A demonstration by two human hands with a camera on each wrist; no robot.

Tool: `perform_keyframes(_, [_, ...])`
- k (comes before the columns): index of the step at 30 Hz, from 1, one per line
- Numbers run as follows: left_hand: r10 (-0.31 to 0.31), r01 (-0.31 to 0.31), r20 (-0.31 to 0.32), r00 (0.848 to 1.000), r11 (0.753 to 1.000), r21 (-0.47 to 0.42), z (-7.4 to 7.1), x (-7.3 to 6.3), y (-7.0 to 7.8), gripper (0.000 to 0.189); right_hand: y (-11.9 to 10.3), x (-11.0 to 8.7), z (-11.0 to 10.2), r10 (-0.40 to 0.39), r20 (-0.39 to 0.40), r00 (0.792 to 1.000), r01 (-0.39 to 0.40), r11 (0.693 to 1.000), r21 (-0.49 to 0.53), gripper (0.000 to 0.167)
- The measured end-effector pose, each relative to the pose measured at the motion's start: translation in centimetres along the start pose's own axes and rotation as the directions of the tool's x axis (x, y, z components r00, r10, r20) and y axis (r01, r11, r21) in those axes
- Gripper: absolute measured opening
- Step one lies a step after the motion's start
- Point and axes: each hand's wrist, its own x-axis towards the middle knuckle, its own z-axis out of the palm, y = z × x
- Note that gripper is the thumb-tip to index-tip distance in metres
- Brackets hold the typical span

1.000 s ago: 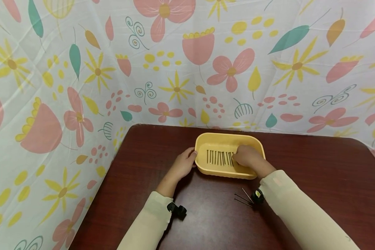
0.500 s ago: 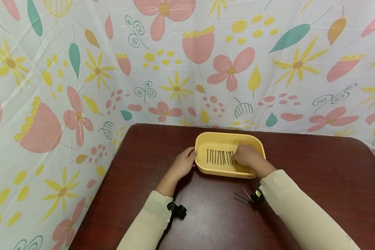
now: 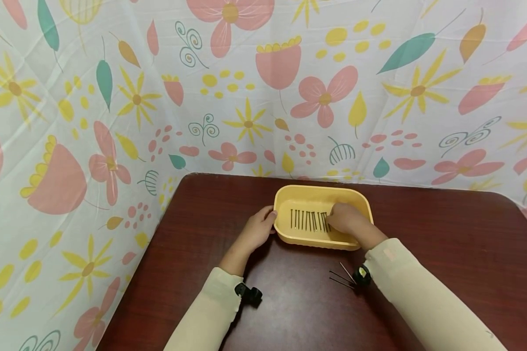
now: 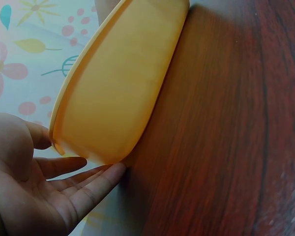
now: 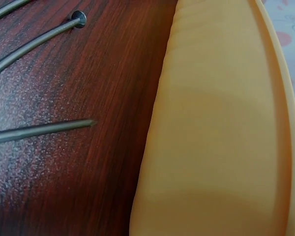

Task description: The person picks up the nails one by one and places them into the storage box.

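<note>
A yellow plastic tray (image 3: 318, 242) with rounded corners stands on the table. Inside it lies a row of several nails (image 3: 307, 221), side by side. My left hand (image 3: 256, 229) holds the tray's left end, thumb over the rim and fingers (image 4: 96, 191) against the outer wall. My right hand (image 3: 347, 218) reaches down into the tray, its curled fingertips pinching the nail at the right end of the row. In the right wrist view the tray wall (image 5: 216, 123) hides that hand.
Several loose nails (image 3: 341, 279) lie on the dark red wooden table (image 3: 298, 302) in front of the tray, beside the right wrist's camera (image 3: 362, 275). A flowered cloth (image 3: 246, 87) hangs behind the table and along its left side.
The nail at my right fingertips has shifted slightly left, toward the row. My left hand and the tray stay in place.
</note>
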Motion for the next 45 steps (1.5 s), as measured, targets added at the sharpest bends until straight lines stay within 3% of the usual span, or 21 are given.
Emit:
perform_keyframes(12, [-0.006, 0.006, 0.0, 1.0, 1.0, 0.015, 0.0, 0.0, 0.0, 0.049, -0.7, -1.3, -1.0, -0.011, -0.015, 1.0, 0.011, 1.0, 0.021, 0.041])
perform_keyframes(17, [-0.006, 0.006, 0.001, 1.0, 1.0, 0.009, 0.0, 0.0, -0.1, 0.048, -1.0, -2.7, -1.7, -0.04, -0.103, 0.994, 0.043, 0.999, 0.022, 0.026])
perform_keyframes(21, [-0.008, 0.008, 0.0, 1.0, 1.0, 0.006, 0.0, 0.0, -0.1, 0.048, -0.9, -4.3, -1.9, -0.092, -0.193, 0.977, 0.106, 0.992, 0.066, 0.027])
perform_keyframes(27, [-0.012, 0.012, 0.011, 1.0, 1.0, -0.002, -0.1, -0.1, -0.1, 0.048, -0.5, -7.4, -1.3, -0.187, -0.265, 0.946, 0.224, 0.968, 0.114, 0.022])
perform_keyframes(40, [-0.015, 0.015, 0.015, 1.0, 1.0, -0.001, -0.2, -0.2, 0.2, 0.049, 0.8, -13.7, 1.3, -0.357, -0.349, 0.867, 0.408, 0.909, 0.084, 0.005])
perform_keyframes(45, [-0.018, 0.018, 0.007, 1.0, 1.0, -0.001, -0.1, -0.2, 0.2, 0.05, 1.9, -15.1, 2.3, -0.376, -0.281, 0.883, 0.42, 0.9, 0.115, 0.005])
